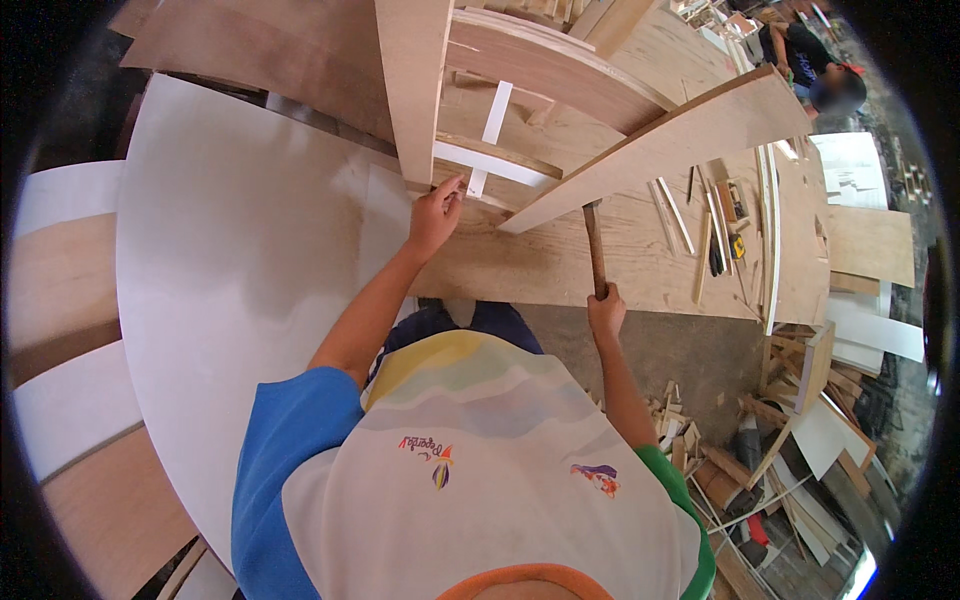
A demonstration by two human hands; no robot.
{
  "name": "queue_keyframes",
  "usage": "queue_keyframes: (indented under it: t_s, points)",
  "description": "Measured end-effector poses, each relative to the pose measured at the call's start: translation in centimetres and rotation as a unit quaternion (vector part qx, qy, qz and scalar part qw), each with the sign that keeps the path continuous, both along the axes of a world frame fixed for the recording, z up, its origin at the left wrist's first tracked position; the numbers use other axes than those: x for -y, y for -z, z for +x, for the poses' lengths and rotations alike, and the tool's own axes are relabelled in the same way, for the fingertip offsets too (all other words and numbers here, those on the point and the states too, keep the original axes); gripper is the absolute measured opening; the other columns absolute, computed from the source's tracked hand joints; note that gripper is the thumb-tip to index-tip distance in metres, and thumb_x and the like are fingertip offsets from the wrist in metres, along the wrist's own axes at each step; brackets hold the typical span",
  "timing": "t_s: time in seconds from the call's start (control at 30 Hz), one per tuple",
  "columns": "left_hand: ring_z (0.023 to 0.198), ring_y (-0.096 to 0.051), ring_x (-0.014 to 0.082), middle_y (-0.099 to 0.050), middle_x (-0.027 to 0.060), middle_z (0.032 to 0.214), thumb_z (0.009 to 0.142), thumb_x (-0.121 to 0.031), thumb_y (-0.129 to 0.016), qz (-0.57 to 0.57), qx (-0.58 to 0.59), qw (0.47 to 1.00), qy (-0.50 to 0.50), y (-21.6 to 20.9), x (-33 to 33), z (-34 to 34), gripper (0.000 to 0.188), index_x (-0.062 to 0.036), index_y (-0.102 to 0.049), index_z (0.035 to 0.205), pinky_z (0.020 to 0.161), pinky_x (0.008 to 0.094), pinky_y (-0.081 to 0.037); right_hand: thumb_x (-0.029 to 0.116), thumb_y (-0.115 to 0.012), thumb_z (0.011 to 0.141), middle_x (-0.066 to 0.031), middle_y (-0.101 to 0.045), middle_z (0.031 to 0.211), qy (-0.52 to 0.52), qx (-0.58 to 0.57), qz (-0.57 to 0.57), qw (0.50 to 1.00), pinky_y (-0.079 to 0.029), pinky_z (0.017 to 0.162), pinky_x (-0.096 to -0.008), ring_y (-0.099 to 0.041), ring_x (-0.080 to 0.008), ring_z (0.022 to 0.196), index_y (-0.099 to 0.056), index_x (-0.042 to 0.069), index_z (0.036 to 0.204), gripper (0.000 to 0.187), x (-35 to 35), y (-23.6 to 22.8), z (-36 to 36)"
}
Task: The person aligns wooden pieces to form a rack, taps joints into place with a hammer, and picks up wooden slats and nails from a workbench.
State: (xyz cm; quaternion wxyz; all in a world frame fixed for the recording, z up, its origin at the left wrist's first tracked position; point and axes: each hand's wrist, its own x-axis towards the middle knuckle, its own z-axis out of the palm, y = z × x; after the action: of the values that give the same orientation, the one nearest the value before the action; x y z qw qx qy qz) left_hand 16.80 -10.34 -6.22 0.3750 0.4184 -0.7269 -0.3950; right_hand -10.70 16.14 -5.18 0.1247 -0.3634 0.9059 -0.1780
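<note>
A wooden frame stands on the workbench: an upright left board, a slanted right board, and a curved plywood crosspiece between them. Nearer to me, a white-faced crosspiece also spans the boards, and a narrow white strip crosses it. My left hand is beside the near end of the left board, fingers bent together by the strip's near end; anything pinched there is too small to make out. My right hand grips the lower handle of a hammer, whose head lies by the slanted board's edge.
Wood strips, a yellow tape measure and other small tools lie right on the workbench. A large white panel fills the left. Scrap wood is piled at lower right. Another person is at far right.
</note>
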Motion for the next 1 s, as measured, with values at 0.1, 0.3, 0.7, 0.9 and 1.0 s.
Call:
queue_keyframes:
  t_s: [0.1, 0.3, 0.7, 0.9, 1.0]
  points:
    - [0.09, -0.067, 0.0259, -0.067, 0.015, 0.103, 0.085, -0.003, -0.056, 0.012, 0.001, 1.0, 0.012, -0.6, -0.1, 0.2, 0.035, -0.0063, -0.057, 0.12, 0.076, 0.0322, -0.056, 0.006, -0.062, 0.072, -0.0221, -0.065, 0.08, -0.002, -0.031, 0.014, 0.999, -0.051, 0.069, -0.046, -0.064, -0.0399, 0.077, -0.059, 0.0, 0.097, 0.027, 2.5, 1.9, -1.9]
    - [0.088, -0.067, 0.026, -0.067, 0.0147, 0.101, 0.082, -0.007, -0.061, 0.004, 0.006, 1.0, 0.018, -1.4, -0.2, 0.6, 0.039, -0.0067, -0.058, 0.121, 0.074, 0.0335, -0.054, 0.005, -0.062, 0.073, -0.0218, -0.066, 0.084, -0.014, -0.046, 0.042, 0.998, -0.05, 0.071, -0.0471, -0.064, -0.039, 0.082, -0.057, 0.001, 0.098, 0.026, 4.5, 4.6, -4.0]
    - [0.081, -0.067, 0.0235, -0.068, 0.0144, 0.092, 0.079, -0.022, -0.073, -0.01, 0.019, 0.999, 0.028, -1.4, 0.0, -0.1, 0.043, -0.0031, -0.061, 0.116, 0.073, 0.0327, -0.053, 0.01, -0.069, 0.072, -0.0203, -0.056, 0.118, -0.105, -0.028, 0.034, 0.993, -0.047, 0.087, -0.042, -0.055, -0.0364, 0.106, -0.054, 0.003, 0.114, 0.045, 6.1, 5.7, -4.5]
    - [0.081, -0.067, 0.0225, -0.068, 0.0144, 0.093, 0.081, -0.019, -0.071, -0.001, 0.025, 1.0, 0.018, -1.3, -0.2, -0.2, 0.039, -0.0024, -0.061, 0.115, 0.074, 0.0324, -0.053, 0.016, -0.078, 0.071, -0.019, -0.057, 0.123, -0.247, 0.29, -0.143, 0.913, -0.045, 0.096, -0.0373, -0.056, -0.0297, 0.113, -0.051, 0.001, 0.124, 0.062, 13.2, -3.3, 2.0]
    - [0.082, -0.066, 0.023, -0.068, 0.014, 0.095, 0.081, -0.017, -0.07, 0.02, 0.035, 0.999, 0.014, -1.2, -0.3, 0.0, 0.038, -0.0041, -0.061, 0.115, 0.075, 0.0329, -0.052, 0.016, -0.077, 0.072, -0.0182, -0.061, 0.116, -0.291, 0.282, -0.118, 0.906, -0.048, 0.09, -0.0389, -0.06, -0.0302, 0.106, -0.054, 0.001, 0.119, 0.054, 15.0, -2.3, 3.5]
